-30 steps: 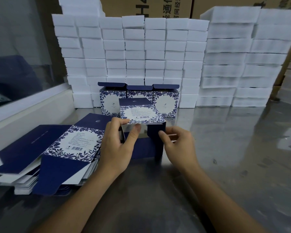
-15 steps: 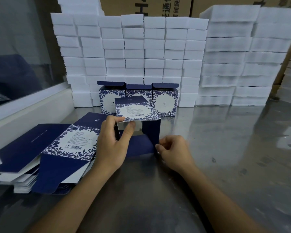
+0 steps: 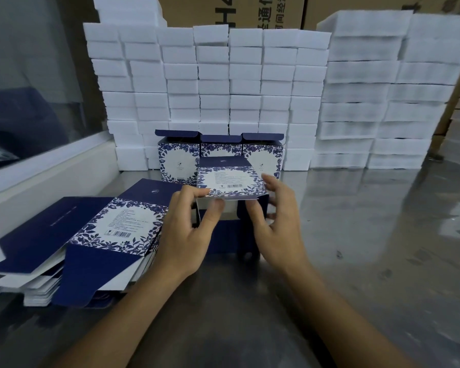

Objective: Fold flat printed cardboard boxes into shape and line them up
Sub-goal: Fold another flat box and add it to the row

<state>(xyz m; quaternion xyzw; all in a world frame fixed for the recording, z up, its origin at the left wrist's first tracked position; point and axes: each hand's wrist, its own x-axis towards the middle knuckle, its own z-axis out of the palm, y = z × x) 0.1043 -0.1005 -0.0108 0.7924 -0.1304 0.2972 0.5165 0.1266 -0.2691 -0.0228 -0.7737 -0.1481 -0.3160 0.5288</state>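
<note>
A half-opened blue-and-white floral box [image 3: 230, 181] stands on the steel table [image 3: 356, 235] in front of me, its open end facing me. My left hand [image 3: 189, 229] grips its left edge, thumb inside the opening and fingers on the printed top panel. My right hand [image 3: 279, 221] holds the right side, thumb under the top panel's edge and fingers spread along the side wall. Three shaped boxes [image 3: 179, 160] stand in a row behind it with their lid flaps up. A stack of flat printed boxes [image 3: 96, 235] lies to my left.
Walls of white foam blocks [image 3: 223, 83] rise behind the row of boxes, with more of them at the right [image 3: 383, 88]. Brown cartons stand behind these. A white ledge [image 3: 37, 179] and a glass pane border the table's left side.
My right hand rose from the dark bottom flap near the table to the box's right side. The box shifted slightly right and its top panel lifted.
</note>
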